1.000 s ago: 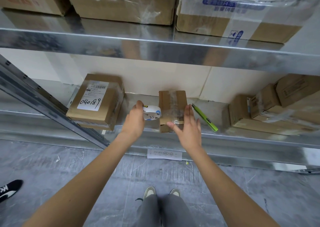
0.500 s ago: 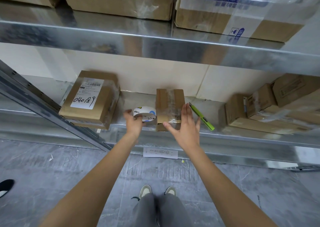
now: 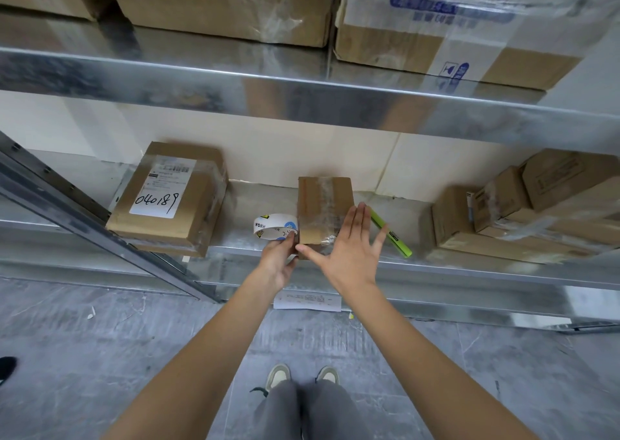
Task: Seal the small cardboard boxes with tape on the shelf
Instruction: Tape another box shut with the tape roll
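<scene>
Small cardboard box (image 3: pixel 324 211), centre of the lower metal shelf (image 3: pixel 469 268), standing at the shelf's front edge with clear tape running along its top and down its near face. Nearest the camera: my grey trousers and pale shoes (image 3: pixel 303 374) on the grey floor, with both bare forearms reaching forward. My left hand (image 3: pixel 280 261) grips the tape roll (image 3: pixel 275 226), fingers curled at the roll's near rim; the roll sits just left of the box, touching or almost touching its near left corner. My right hand (image 3: pixel 350 251) lies flat with straight, spread fingers, palm pressed over the box's near right part and thumb stretched along its near lower edge. Just right of that hand, a green utility knife (image 3: pixel 391 235) lies on the shelf, angled away to the left. Farther left, a larger labelled box (image 3: pixel 167 201) marked 040189 overhangs the shelf front. At far right, a cluster of taped boxes (image 3: pixel 523 211) is stacked together. Above, the upper shelf (image 3: pixel 302 104) carries large cartons (image 3: pixel 228 3) wrapped in clear film.
</scene>
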A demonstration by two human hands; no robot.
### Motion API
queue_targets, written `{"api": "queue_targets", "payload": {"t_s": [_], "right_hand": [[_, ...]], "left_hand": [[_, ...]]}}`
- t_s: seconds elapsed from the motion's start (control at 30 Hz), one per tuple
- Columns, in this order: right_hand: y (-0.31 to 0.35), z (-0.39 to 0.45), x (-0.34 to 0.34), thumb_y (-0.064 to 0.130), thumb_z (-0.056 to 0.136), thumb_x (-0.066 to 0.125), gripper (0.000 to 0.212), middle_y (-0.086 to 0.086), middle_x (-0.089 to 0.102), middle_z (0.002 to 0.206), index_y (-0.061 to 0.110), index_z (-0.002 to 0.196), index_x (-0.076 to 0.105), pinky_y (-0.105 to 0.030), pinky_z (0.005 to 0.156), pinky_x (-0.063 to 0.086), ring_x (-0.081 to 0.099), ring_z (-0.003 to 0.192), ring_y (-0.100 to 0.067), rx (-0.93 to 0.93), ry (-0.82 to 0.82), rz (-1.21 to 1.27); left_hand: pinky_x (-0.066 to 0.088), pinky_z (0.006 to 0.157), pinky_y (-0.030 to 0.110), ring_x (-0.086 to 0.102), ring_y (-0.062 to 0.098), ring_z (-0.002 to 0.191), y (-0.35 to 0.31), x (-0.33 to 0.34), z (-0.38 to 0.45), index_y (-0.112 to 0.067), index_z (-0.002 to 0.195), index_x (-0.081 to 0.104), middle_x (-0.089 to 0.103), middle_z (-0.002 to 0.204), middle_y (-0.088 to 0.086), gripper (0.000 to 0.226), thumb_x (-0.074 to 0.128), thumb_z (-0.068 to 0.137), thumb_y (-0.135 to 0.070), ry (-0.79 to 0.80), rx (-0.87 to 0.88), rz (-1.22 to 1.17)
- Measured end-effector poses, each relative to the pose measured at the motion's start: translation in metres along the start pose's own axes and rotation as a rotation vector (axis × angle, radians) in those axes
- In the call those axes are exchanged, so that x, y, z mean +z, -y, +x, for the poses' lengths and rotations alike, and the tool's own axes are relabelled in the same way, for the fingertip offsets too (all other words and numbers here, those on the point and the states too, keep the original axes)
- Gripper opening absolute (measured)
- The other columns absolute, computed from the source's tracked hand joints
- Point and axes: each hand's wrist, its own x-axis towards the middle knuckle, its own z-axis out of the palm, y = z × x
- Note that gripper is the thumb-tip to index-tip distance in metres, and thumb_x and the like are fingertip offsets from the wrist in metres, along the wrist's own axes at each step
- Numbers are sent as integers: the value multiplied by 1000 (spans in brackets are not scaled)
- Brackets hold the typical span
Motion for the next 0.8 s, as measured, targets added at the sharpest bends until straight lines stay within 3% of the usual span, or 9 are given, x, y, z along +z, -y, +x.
{"api": "queue_targets", "payload": {"t_s": [0.1,0.27,0.37,0.5,0.57,0.63,0.7,0.8], "right_hand": [[4,1,3,94,67,10,130,-20,-3,160,-4,151,0,-60,111,-15,-7,150,-26,-20,-8,-25],[8,3,10,82,77,9,114,-23,22,156,-7,149,18,-56,115,-9,13,149,-29,-124,-72,-93],[18,1,13,67,85,24,95,-23,42,146,-6,142,40,-53,116,5,35,141,-30,-176,-119,-84],[36,-1,19,43,83,33,70,-22,56,134,-4,125,60,-45,111,30,53,127,-29,-253,-146,-69],[40,-1,21,36,82,34,64,-20,57,134,-3,124,62,-43,110,37,54,126,-28,-250,-161,-61],[42,-1,25,32,81,47,59,-18,56,135,-1,127,61,-42,109,39,52,128,-27,-286,-221,-111],[45,-3,28,34,76,67,66,-15,54,139,0,132,56,-43,112,37,48,132,-28,-315,-242,-168],[51,-5,31,35,76,73,72,-12,50,143,3,137,51,-47,114,26,44,135,-28,-294,-244,-194]], "left_hand": [[47,70,25,62,11,79,-2,0,0,-9,118,57,67,92,3,22,55,99,-20,-6,-11,8],[45,69,23,61,6,79,-3,0,-3,-12,115,58,65,89,-3,18,55,99,-20,6,-15,21],[50,67,23,61,5,80,-3,0,-3,-12,115,59,66,90,-3,18,56,99,-19,10,-16,19],[53,51,17,62,7,84,-4,0,-3,-12,113,61,67,94,-1,17,58,98,-19,-1,-25,-13],[52,51,17,62,7,83,-5,0,-3,-13,109,61,67,92,-1,14,57,98,-19,-4,-29,-14],[52,59,19,63,9,83,-5,1,-2,-13,105,63,68,92,-1,11,56,99,-20,-5,-32,4],[51,61,21,62,11,79,-4,1,-2,-13,97,63,68,87,0,10,55,99,-19,-7,-38,14],[51,56,21,61,13,73,-4,-2,0,-12,91,62,67,77,1,12,53,99,-12,0,-55,10]]}}
